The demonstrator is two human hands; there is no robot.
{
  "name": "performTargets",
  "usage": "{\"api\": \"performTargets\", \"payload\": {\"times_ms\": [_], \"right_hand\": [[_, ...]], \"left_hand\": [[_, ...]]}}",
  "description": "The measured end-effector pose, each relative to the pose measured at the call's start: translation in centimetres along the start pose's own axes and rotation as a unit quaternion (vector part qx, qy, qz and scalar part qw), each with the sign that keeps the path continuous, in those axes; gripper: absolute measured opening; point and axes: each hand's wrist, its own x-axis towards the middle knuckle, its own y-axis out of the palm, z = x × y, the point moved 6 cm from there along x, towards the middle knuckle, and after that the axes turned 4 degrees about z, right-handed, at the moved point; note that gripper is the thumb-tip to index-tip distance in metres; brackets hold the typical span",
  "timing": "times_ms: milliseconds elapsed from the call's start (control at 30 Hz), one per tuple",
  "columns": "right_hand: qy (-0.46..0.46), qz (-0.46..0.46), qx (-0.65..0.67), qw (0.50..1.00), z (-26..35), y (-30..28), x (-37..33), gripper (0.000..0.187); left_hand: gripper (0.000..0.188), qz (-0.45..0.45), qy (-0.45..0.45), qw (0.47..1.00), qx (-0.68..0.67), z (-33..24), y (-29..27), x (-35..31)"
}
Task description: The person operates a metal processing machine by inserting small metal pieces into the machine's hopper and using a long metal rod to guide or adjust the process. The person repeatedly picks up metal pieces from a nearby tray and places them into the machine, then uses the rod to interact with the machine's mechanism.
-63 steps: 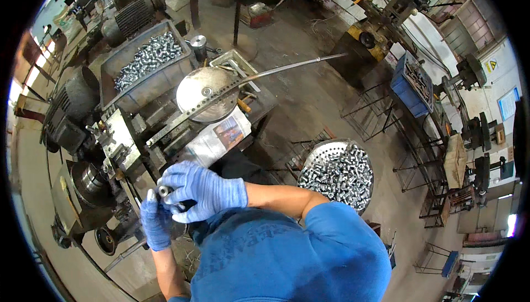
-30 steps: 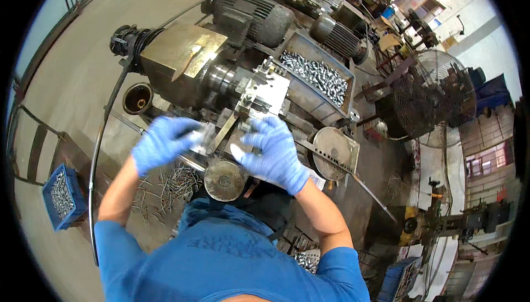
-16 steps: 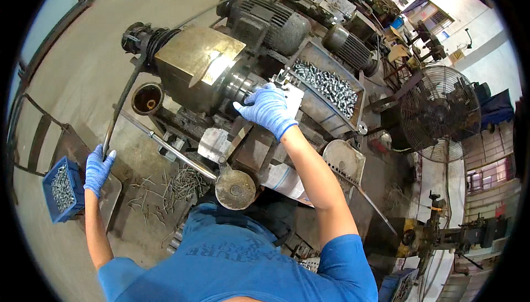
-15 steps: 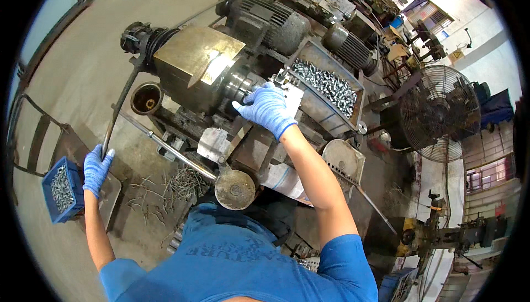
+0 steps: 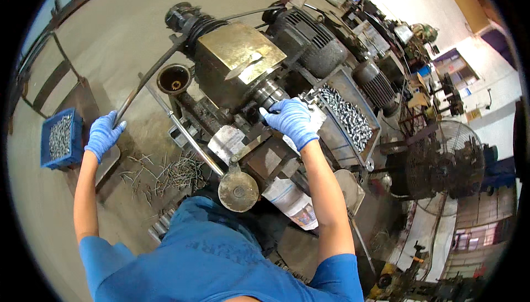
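Note:
My left hand (image 5: 104, 135), in a blue knit glove, is closed round the lower end of a long metal lever (image 5: 149, 76). That lever rises to the rear end of a lathe-like machine with a brass-coloured top cover (image 5: 243, 51). At the machine's steel chuck (image 5: 268, 93) is my right hand (image 5: 292, 121), gloved the same way, its fingers bent and its thumb toward the chuck's front. Whatever the right fingers pinch is hidden behind the glove. Close beyond that hand stands a grey tray (image 5: 330, 130) heaped with small shiny metal parts (image 5: 350, 115).
A blue bin (image 5: 61, 162) of small metal parts stands at far left. Thin metal scraps (image 5: 176, 174) litter the floor. Before me are a round-ended handle (image 5: 238, 190) and a bright rod (image 5: 193, 145). Motors (image 5: 309, 40) stand behind; a caged fan (image 5: 441, 158) is at right.
The view has shifted, so the machine sits farther right and lower in it. My left hand still grips the lever, and my right hand stays at the chuck.

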Motion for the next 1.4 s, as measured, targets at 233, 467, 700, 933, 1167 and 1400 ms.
{"api": "performTargets", "payload": {"times_ms": [233, 467, 700, 933, 1167, 1400], "right_hand": [[0.040, 0.093, -0.065, 0.993, 2.5, -0.7, 1.8, 0.062], [-0.028, -0.050, -0.059, 0.997, 2.2, -0.3, 1.2, 0.057], [-0.034, -0.090, -0.067, 0.993, 2.7, -0.5, 1.3, 0.054], [-0.016, -0.100, -0.081, 0.992, 3.0, -2.1, 0.1, 0.047], [-0.079, -0.344, 0.066, 0.933, -3.1, -6.8, -10.3, 0.014], [0.177, -0.332, 0.095, 0.921, -15.9, -2.0, -26.0, 0.013]], "left_hand": [[0.038, 0.051, -0.055, 0.997, 0.002, 0.0, -2.1, -4.3], [0.010, -0.048, -0.033, 0.985, 0.160, 1.1, -1.2, -1.0], [0.013, -0.118, 0.002, 0.952, 0.284, 15.5, -0.6, 9.9], [0.020, -0.063, -0.160, 0.984, 0.052, 12.1, -1.8, 11.1], [0.035, -0.077, -0.093, 0.947, -0.298, -3.7, 13.4, 8.3], [0.026, 0.150, 0.045, 0.985, -0.074, -11.7, 25.3, 6.5]]}}
